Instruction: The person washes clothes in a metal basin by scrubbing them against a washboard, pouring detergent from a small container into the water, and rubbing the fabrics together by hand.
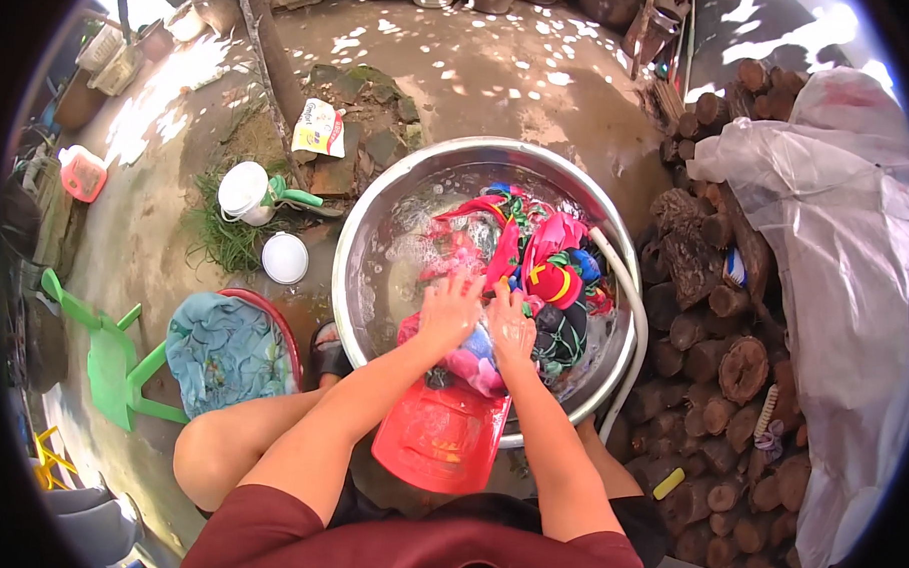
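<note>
A large metal basin holds soapy water and a heap of wet, colourful clothes. Both arms reach over its near rim. My left hand is open, its fingers spread and pressing on the wet cloth. Just right of it, my right hand has its fingers bent over the laundry and closed on it. Under my wrists, a pink and blue bunch of cloth lies at the top of a red plastic board, which leans over the near rim. What lies beneath my palms is hidden.
A white hose curves along the basin's right rim. Stacked logs and plastic sheeting stand at right. On the left are a red tub with blue cloth, a green stool, a white bucket and its lid.
</note>
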A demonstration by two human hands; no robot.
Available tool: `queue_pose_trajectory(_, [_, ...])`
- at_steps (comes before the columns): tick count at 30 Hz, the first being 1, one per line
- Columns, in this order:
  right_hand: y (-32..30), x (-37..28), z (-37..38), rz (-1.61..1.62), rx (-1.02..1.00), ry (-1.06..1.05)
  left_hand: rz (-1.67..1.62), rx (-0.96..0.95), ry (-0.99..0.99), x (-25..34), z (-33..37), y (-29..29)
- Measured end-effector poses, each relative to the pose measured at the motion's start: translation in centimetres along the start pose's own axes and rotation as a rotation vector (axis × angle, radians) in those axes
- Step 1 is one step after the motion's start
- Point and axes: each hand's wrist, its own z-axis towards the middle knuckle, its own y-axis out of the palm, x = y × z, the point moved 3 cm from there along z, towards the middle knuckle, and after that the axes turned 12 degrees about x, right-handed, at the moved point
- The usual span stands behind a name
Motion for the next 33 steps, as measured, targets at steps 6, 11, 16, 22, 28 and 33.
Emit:
queue_pose_trajectory(6, [-3.7,0.2,-4.5,0.23,-0.083,-0.421,-0.393,-0.338,-0.298,-0.5,-2.4,-4.3])
queue_pose_trajectory(11, [-6.2,0.8,-13.3,0.318,0.154,-0.575,-0.399,-0.246,0.399,3.1,-8.9,-8.6])
queue_pose_trajectory(16, [-0.4,0.2,-1.5,0.125,-0.01,-0.109,-0.185,-0.221,-0.089,-0.2,-3.0,0.8])
queue_pose_trajectory(22, [-0.1,-1.3,3.1,-0.084,-0.168,-0.38,-0.132,-0.374,-0.183,3.5,-4.8,-3.3])
queue_pose_trajectory(28, [5.6,3.3,4.1,0.156,-0.157,0.129,-0.299,-0.437,-0.059,7.0,-7.3,-5.4])
queue_pose_trajectory(33, [2.0,3.4,4.7,0.093,-0.304,-0.032,-0.692,-0.326,-0.416,1.9,-4.9,-4.4])
